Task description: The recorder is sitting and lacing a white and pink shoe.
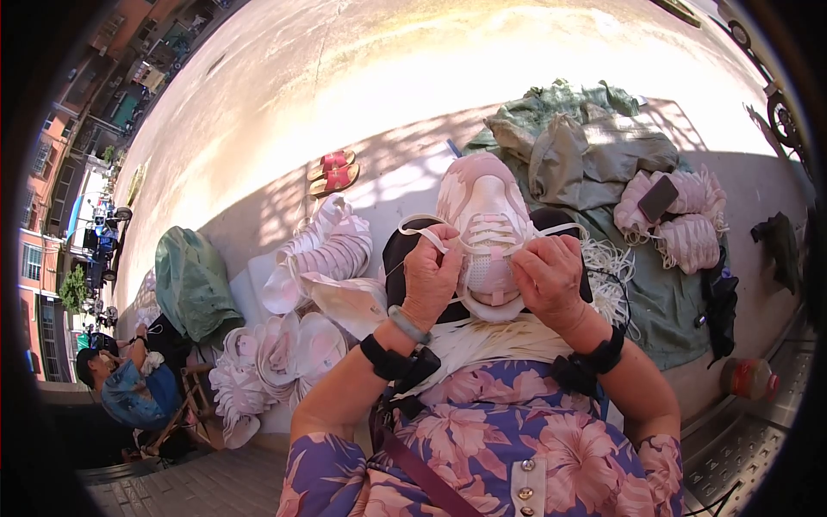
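Observation:
A pale pink and white shoe upper point(488, 202) rests across my lap, its toe pointing away from me. White lacing crosses its front in several rows. At its left side my left hand point(431, 274) pinches a white shoelace point(422, 226) that loops up over the fingers. My right hand point(550, 274) is closed at the shoe's right edge, with another stretch of white lace running by its fingers. More loose white laces point(608, 274) hang in a bundle beside my right knee, and others lie spread across my lap.
Stacked pink-white uppers point(332, 250) and loose upper pieces point(289, 358) lie to my left, near a green sack point(194, 284). Right: laced uppers point(689, 243) with a dark phone point(658, 198), a crumpled sack point(577, 159), a plastic bottle point(748, 379). Red sandals point(333, 172) lie ahead; a person point(133, 392) sits far left.

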`<action>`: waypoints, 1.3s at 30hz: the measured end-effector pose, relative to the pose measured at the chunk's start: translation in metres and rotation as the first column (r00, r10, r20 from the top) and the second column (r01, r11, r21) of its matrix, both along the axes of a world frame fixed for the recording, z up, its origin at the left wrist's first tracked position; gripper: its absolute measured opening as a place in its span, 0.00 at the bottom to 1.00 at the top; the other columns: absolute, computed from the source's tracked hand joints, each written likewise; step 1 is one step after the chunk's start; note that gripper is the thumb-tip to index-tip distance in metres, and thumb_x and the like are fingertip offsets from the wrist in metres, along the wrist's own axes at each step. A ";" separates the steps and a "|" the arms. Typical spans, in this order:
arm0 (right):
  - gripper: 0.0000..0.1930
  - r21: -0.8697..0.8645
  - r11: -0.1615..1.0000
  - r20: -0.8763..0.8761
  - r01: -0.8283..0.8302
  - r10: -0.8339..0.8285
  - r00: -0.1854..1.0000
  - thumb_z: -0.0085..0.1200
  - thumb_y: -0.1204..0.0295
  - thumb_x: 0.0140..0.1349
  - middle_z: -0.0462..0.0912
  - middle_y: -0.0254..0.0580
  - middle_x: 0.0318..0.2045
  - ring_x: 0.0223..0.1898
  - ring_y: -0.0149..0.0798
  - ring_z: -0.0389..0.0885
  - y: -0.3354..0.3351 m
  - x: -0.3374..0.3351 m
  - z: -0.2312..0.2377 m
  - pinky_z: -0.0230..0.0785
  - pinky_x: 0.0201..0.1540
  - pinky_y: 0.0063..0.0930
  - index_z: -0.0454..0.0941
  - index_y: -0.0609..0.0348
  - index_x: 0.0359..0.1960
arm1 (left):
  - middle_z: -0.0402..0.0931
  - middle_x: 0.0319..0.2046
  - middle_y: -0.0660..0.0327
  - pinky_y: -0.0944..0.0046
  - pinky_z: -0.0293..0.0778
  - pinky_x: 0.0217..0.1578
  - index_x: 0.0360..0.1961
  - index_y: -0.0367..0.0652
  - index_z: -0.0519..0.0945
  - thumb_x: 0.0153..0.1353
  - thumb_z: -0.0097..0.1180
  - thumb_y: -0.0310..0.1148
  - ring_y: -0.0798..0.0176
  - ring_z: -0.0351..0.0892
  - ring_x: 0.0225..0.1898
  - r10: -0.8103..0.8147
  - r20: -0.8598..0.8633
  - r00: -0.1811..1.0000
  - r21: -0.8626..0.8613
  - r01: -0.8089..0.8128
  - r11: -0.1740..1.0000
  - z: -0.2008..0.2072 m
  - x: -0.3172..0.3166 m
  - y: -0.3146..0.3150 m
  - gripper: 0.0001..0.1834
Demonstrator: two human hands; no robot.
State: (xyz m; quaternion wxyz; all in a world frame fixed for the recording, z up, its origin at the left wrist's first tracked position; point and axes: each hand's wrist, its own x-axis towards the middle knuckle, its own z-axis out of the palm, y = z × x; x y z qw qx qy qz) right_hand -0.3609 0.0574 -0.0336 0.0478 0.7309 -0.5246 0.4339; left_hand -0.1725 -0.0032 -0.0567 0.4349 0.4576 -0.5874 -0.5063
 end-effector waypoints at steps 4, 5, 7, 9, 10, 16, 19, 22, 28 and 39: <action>0.06 0.011 0.999 -0.013 -0.030 0.030 0.999 0.57 0.75 0.44 0.71 0.30 0.24 0.28 0.36 0.72 -0.001 0.009 0.003 0.56 0.37 0.32 0.76 0.51 0.26 | 0.72 0.23 0.69 0.78 0.66 0.22 0.36 0.40 0.72 0.61 0.55 0.28 0.79 0.68 0.21 -0.086 0.147 0.985 -0.050 0.095 0.994 0.006 -0.001 -0.005 0.06; 0.05 0.002 0.999 -0.018 -0.041 0.041 0.999 0.56 0.74 0.43 0.70 0.30 0.23 0.27 0.35 0.72 -0.001 0.012 0.004 0.56 0.37 0.32 0.75 0.50 0.25 | 0.71 0.22 0.69 0.77 0.65 0.20 0.34 0.40 0.72 0.60 0.56 0.29 0.79 0.67 0.19 -0.122 0.139 0.983 0.061 0.115 0.991 0.007 0.000 -0.006 0.06; 0.05 -0.003 0.999 -0.031 -0.040 0.040 0.999 0.56 0.74 0.43 0.70 0.30 0.23 0.27 0.35 0.71 -0.002 0.016 0.004 0.56 0.37 0.32 0.75 0.50 0.23 | 0.70 0.19 0.70 0.76 0.63 0.16 0.31 0.40 0.72 0.59 0.59 0.31 0.79 0.65 0.17 -0.098 0.071 0.993 0.185 0.083 0.979 0.009 0.001 -0.003 0.09; 0.04 0.018 1.000 -0.075 -0.019 0.020 0.997 0.56 0.72 0.43 0.69 0.30 0.23 0.27 0.34 0.71 -0.001 0.016 0.003 0.56 0.38 0.32 0.73 0.49 0.21 | 0.69 0.17 0.70 0.77 0.59 0.14 0.31 0.40 0.71 0.57 0.61 0.33 0.80 0.63 0.16 -0.123 0.165 0.979 0.281 0.072 0.957 0.024 0.006 0.003 0.11; 0.04 0.007 0.999 -0.060 -0.039 0.039 0.997 0.56 0.71 0.43 0.69 0.30 0.23 0.27 0.34 0.71 -0.002 0.021 0.006 0.56 0.38 0.33 0.73 0.49 0.21 | 0.69 0.16 0.70 0.78 0.57 0.15 0.31 0.40 0.70 0.55 0.63 0.33 0.81 0.62 0.16 -0.086 0.303 0.949 0.031 0.080 0.996 0.018 0.015 0.006 0.14; 0.03 0.015 0.997 -0.039 -0.081 0.081 0.996 0.53 0.68 0.45 0.69 0.34 0.23 0.29 0.37 0.71 -0.014 0.036 -0.012 0.56 0.40 0.36 0.73 0.49 0.21 | 0.68 0.27 0.63 0.68 0.68 0.29 0.41 0.38 0.71 0.46 0.64 0.27 0.66 0.67 0.26 0.043 0.628 0.777 -0.433 0.304 0.848 0.039 0.010 0.023 0.20; 0.03 0.053 0.996 -0.047 -0.072 0.074 0.996 0.52 0.68 0.46 0.70 0.35 0.25 0.32 0.38 0.72 -0.015 0.036 -0.017 0.56 0.43 0.36 0.75 0.50 0.20 | 0.73 0.32 0.51 0.55 0.69 0.36 0.43 0.34 0.71 0.47 0.61 0.27 0.48 0.73 0.35 -0.020 0.673 0.739 -0.350 0.343 0.872 0.034 0.009 0.024 0.21; 0.04 -0.031 0.999 -0.054 -0.036 0.034 0.998 0.52 0.69 0.43 0.67 0.35 0.24 0.30 0.37 0.70 -0.014 0.031 -0.017 0.57 0.41 0.36 0.71 0.52 0.20 | 0.74 0.34 0.48 0.53 0.70 0.35 0.43 0.32 0.72 0.49 0.59 0.26 0.45 0.74 0.35 -0.089 0.656 0.749 -0.357 0.413 0.838 0.024 0.006 0.024 0.19; 0.02 -0.031 0.999 -0.079 -0.009 0.006 0.997 0.50 0.71 0.46 0.69 0.35 0.25 0.32 0.37 0.71 -0.026 0.045 -0.025 0.56 0.45 0.38 0.73 0.53 0.21 | 0.75 0.33 0.44 0.53 0.71 0.35 0.42 0.30 0.75 0.59 0.48 0.28 0.41 0.76 0.33 -0.060 0.639 0.767 -0.361 0.367 0.857 0.024 0.009 0.020 0.13; 0.07 0.371 0.923 -0.115 -0.100 0.153 0.982 0.50 0.67 0.51 0.75 0.40 0.30 0.39 0.42 0.75 -0.024 0.045 -0.005 0.53 0.53 0.45 0.79 0.53 0.24 | 0.76 0.28 0.52 0.62 0.71 0.30 0.41 0.36 0.76 0.58 0.48 0.25 0.56 0.76 0.28 -0.158 0.492 0.856 -0.234 0.305 0.923 0.026 0.012 0.020 0.11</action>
